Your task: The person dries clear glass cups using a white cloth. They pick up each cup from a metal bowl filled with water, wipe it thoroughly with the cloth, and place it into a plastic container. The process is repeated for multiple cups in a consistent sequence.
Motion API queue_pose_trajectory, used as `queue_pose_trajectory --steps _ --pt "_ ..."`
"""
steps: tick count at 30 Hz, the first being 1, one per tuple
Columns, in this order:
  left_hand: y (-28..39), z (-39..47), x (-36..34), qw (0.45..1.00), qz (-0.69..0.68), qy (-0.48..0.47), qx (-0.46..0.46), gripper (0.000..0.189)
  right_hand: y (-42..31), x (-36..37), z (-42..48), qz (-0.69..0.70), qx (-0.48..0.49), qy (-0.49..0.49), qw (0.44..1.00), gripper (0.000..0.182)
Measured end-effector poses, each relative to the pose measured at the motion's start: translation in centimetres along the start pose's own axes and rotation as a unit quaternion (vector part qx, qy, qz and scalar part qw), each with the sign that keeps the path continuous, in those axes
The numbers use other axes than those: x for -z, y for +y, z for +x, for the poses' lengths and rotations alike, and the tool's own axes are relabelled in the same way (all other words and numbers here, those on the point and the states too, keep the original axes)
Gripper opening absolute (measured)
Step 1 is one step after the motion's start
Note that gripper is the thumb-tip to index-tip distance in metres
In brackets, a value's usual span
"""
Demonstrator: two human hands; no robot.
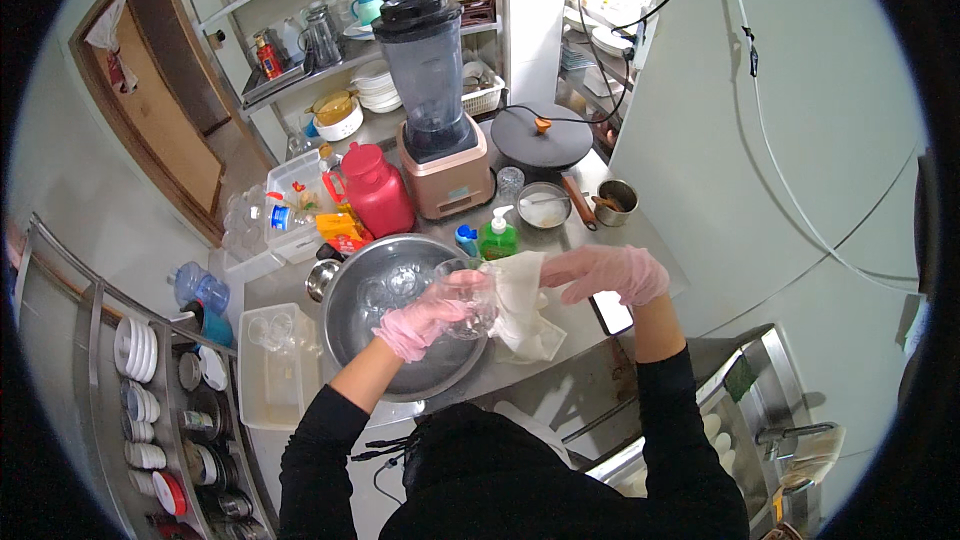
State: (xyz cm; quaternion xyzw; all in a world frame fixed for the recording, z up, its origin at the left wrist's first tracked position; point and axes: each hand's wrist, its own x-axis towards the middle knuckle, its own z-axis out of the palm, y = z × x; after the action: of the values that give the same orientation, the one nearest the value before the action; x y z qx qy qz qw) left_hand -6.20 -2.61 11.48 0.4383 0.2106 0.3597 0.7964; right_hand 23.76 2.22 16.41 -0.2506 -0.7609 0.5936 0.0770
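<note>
My left hand (435, 311), in a thin pink glove, grips a clear drinking glass (474, 319) above the right side of a large steel basin (345, 341). Inside the basin lie several more clear glasses (405, 281). Against the held glass is a white cloth (517, 300), its lower end reaching the steel table. My right hand (611, 274), gloved the same way, is at the cloth's right edge. Its fingertips meet the cloth, but whether they pinch it is unclear. A phone (613, 313) with a bright screen lies below this hand.
Left of the basin stands a translucent plastic bin (277, 382) holding glasses. Behind it are a red thermos jug (375, 191), a blender (442, 165) and a green pump bottle (499, 236). A lidded pan (544, 139) sits farther back. A sink (780, 367) is at right.
</note>
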Motion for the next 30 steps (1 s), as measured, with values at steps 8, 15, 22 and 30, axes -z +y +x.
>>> queue_pose_trajectory --steps 8,15,22,30 --pt "-1.1 0.2 1.0 0.995 -0.097 0.007 -0.015 0.073 4.1 -10.4 5.0 -0.112 0.213 0.403 0.883 0.095" --pt "0.3 -1.5 -0.3 0.999 -0.031 0.035 -0.002 0.076 7.0 -13.1 8.2 0.041 0.101 0.426 0.898 0.054" --pt "0.2 -4.2 3.7 0.883 0.448 0.137 -0.013 0.070 -0.4 -7.9 3.1 0.209 0.037 0.279 0.936 0.045" --pt "2.1 -3.8 0.6 0.758 0.630 0.147 -0.078 0.065 -8.2 -6.5 2.8 -0.274 0.056 0.096 0.955 0.034"
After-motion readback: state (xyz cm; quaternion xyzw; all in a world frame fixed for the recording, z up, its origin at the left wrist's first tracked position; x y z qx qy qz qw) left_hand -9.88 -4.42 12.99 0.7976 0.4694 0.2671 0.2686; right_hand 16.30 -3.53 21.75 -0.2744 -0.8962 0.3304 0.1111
